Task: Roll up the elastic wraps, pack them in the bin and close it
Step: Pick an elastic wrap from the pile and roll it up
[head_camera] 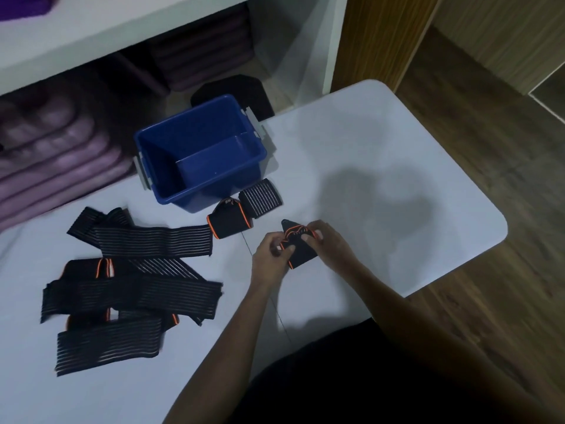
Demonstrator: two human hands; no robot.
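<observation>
A black elastic wrap with orange edging (301,250) is rolled into a short bundle between both hands. My left hand (270,258) grips its left end and my right hand (328,243) pinches its top right edge. Two rolled wraps lie in front of the bin: one with orange trim (230,221) and a striped one (260,198). Several unrolled black striped wraps (131,276) lie in a loose pile on the left of the white table (382,179). The blue bin (201,151) stands open and empty, with grey latches on its sides.
A white shelf unit behind the table holds stacks of folded purple towels (58,148). A black object (235,93) lies behind the bin. Wooden floor runs along the table's rounded right edge. No lid is in view.
</observation>
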